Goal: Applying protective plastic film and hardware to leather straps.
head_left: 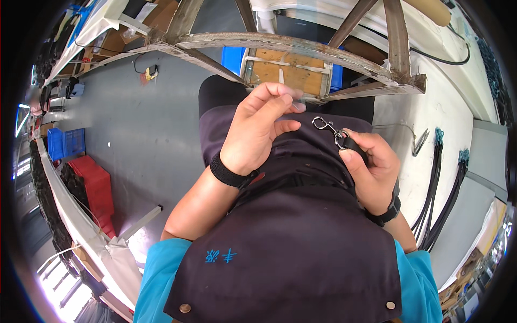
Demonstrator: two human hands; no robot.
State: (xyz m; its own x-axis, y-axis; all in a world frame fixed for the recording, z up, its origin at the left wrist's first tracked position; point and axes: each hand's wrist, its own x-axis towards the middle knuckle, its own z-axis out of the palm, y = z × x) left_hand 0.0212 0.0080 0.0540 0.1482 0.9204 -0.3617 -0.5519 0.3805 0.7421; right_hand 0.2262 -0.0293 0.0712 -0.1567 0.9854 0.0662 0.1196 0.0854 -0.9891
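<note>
A strap (355,147) is pinched in the right hand (378,169), its clip (330,127) pointed upper left, toward the left hand (254,128), whose grip can't be told.

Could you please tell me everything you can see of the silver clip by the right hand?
The clip is a small, shiny, silver-coloured hook that looks like metal. Its rounded hook end points up and left in the picture, toward the left hand but apart from it. Its other end meets a silver ring that joins a black strap, held between the thumb and fingers of the right hand. The clip sticks out above the dark apron; its finer workings are too small to tell.
</note>
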